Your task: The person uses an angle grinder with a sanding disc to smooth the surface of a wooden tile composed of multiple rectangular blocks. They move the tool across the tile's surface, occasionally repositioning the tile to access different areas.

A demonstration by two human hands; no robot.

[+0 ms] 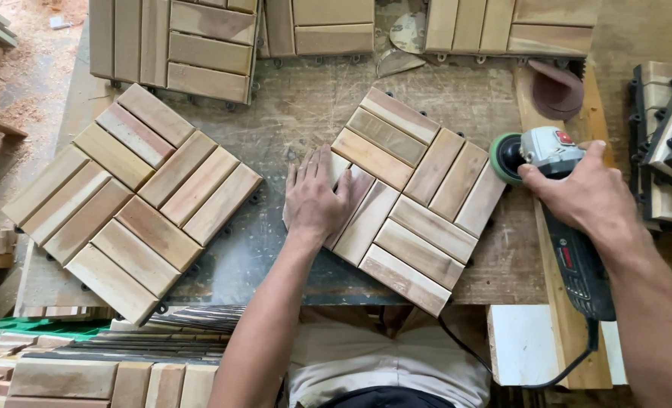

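Left hand (315,198) flat, fingers spread, palm down on the left corner of a square wooden tile (405,198). Right hand (584,198) clamped around the grey body of a sander (559,204); its green round pad sits just beside the tile's right corner, contact cannot be told. Black handle and cord run down past the counter's near edge.

Tile lies turned like a diamond on the counter (298,113), made of smooth pale and reddish slats in four blocks of alternating direction, black plastic tabs showing along its edges. Its lower corner reaches the counter's near edge.

Second tile (136,200) of the same build lies to the left, well apart from the hand, its lower corner hanging past the near edge. Bare scratched, dusty counter strip between the two tiles.

More tiles (177,41) line the far edge. Dark red sanding disc (557,89) lies at the far right on a plank. Stacked tiles (665,143) stand on edge at the right. Sawdust on the floor (26,68) at upper left.
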